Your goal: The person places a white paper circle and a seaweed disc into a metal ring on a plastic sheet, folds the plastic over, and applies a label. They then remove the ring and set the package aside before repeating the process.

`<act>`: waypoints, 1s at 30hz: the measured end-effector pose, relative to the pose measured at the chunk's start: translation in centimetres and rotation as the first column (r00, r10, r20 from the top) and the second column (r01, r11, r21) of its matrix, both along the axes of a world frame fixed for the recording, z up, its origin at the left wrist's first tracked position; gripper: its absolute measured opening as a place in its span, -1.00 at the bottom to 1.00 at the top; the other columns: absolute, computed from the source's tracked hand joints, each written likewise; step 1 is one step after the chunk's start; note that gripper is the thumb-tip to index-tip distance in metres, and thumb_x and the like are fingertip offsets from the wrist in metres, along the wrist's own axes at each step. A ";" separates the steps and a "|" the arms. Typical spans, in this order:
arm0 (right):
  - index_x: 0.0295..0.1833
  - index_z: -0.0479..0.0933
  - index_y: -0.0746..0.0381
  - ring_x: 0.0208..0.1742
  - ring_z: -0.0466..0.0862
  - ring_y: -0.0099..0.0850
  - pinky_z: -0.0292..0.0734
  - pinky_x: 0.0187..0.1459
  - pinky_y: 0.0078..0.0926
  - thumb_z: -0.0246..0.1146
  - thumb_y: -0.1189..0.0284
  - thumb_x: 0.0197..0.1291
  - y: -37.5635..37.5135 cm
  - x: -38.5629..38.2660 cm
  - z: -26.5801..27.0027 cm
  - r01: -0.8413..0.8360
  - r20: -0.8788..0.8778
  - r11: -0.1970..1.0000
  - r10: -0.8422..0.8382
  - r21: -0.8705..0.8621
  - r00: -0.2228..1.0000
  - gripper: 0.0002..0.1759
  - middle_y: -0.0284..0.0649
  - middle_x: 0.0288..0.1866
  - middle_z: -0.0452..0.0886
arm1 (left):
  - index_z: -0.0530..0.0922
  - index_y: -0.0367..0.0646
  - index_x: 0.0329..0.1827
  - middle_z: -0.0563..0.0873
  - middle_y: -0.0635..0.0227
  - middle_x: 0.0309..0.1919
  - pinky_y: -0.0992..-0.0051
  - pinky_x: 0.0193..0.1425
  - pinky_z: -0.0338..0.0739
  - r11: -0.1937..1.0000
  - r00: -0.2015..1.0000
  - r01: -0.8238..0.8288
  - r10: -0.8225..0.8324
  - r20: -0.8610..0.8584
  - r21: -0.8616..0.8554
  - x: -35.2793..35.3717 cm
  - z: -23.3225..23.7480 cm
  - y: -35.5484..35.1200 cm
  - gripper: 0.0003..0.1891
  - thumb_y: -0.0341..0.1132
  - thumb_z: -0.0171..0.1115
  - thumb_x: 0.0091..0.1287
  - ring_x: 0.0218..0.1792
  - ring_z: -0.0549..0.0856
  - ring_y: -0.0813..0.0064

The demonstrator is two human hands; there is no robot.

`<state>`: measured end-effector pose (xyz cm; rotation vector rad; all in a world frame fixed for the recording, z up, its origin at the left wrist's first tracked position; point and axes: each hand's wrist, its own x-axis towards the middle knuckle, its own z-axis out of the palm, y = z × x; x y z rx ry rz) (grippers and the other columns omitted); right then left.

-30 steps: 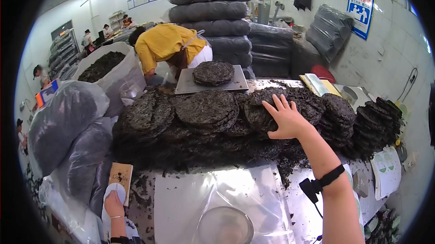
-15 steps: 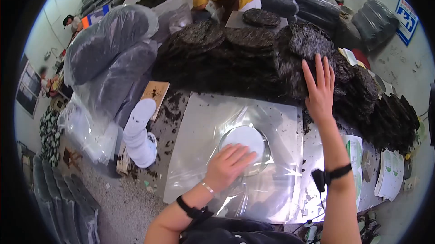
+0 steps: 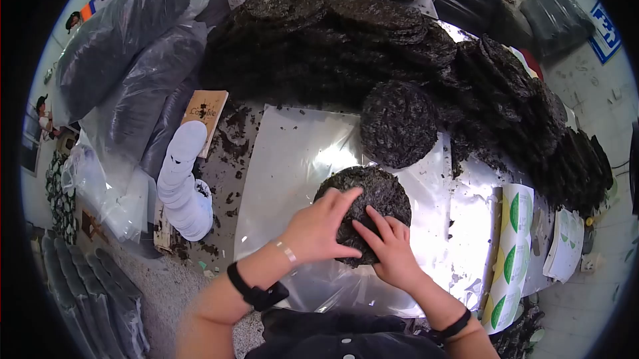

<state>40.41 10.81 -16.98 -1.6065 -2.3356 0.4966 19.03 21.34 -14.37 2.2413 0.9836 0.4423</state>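
A round dark dried seaweed cake point(image 3: 373, 189) lies over the clear plastic film on the metal sheet point(image 3: 266, 179). My left hand point(image 3: 319, 226) rests on its left and upper face, thumb and fingers spread apart. From the lower right, my right hand point(image 3: 396, 252) touches the same cake, its fingers stretched across the top. Just behind, a second round seaweed cake point(image 3: 399, 122) sits at the sheet's far edge, leaning towards the pile. The surface directly under the nearer cake is hidden.
Piles of seaweed cakes point(image 3: 286, 59) line the back and right. To the left are a leaning stack of white paper discs point(image 3: 180, 179), a wooden board point(image 3: 205, 109) and bulky plastic-wrapped bundles point(image 3: 133, 46). A roll of green-printed labels point(image 3: 511, 252) lies at right.
My right hand has come from the back pile to the sheet's middle. One seaweed cake now covers the white disc's place, and another lies behind it. My view has tilted down.
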 end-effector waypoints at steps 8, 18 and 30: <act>0.40 0.23 0.16 -0.01 0.72 0.09 0.75 -0.08 -0.09 0.75 0.37 -0.38 8.5 0.3 -0.1 0.093 0.128 0.916 -0.046 -0.391 0.991 0.16 0.03 0.20 0.38 | 0.16 -0.07 0.54 0.48 0.01 0.19 0.27 -0.02 0.79 0.985 0.813 -0.062 -0.045 -0.580 -0.163 5.8 -2.1 2.3 0.32 -0.09 0.86 -0.33 -0.03 0.79 0.06; 0.54 0.18 0.23 0.04 0.70 0.21 0.71 0.05 0.00 0.66 0.38 -0.19 8.8 -0.3 -2.7 0.153 0.076 0.900 -0.134 -0.407 0.988 0.15 0.16 0.33 0.37 | 0.09 -0.03 0.62 0.45 -0.02 0.26 0.15 0.10 0.73 0.969 0.850 -0.164 0.044 -0.524 -0.185 5.3 -2.6 2.0 0.21 -0.01 0.72 -0.05 0.07 0.73 -0.06; 0.16 0.58 0.40 0.09 0.69 -0.31 0.53 0.20 -0.41 0.59 0.43 0.12 15.7 12.4 -0.3 0.721 -0.684 0.596 -0.691 -0.354 0.235 -0.46 -0.15 0.12 0.71 | 0.22 0.11 0.69 0.20 -0.06 0.65 -0.08 0.73 -0.12 0.976 0.911 0.168 -0.101 -0.399 0.136 4.9 -5.5 0.2 0.21 0.40 0.54 -0.04 0.67 0.09 -0.14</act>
